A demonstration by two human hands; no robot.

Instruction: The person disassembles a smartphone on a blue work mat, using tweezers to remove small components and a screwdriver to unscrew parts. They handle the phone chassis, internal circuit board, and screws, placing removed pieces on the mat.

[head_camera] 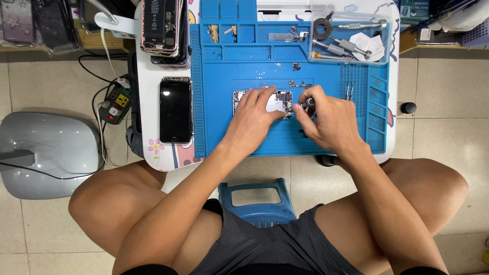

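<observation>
Fingers of the right hand point(328, 119) are pinched narrow around the dark knurled head of a small screwdriver point(308, 103), which stands over the right edge of the opened phone point(277, 103); fingers of the left hand point(253, 114) lie spread flat across the phone's bare insides, pressing it onto the blue mat point(285, 137). That phone sits near the middle of the mat, and the mat covers most of the small white table point(153, 147)

To do this step well, I judge the screwdriver should stand straight over the screw, with gentle downward pressure, while only the fingertips turn it. The tip itself is hidden behind the fingers, so whether it sits in a screw head cannot be told. The left hand does best holding the phone steady by its frame, without leaning on loose parts inside

A few tiny metal bits point(299, 84) lie on the mat just above the phone, and tweezers point(348, 90) rest to the phone's right. Any freed screw would be safest set down in order beside those bits, or in one of the small trays along the mat's top edge. Up and to the right of the phone a clear box point(379, 51) holds more screwdrivers. Left of the phone, off the mat, a dark-screened phone point(175, 109) lies face up, with a stack of phone shells point(162, 28) above it
</observation>
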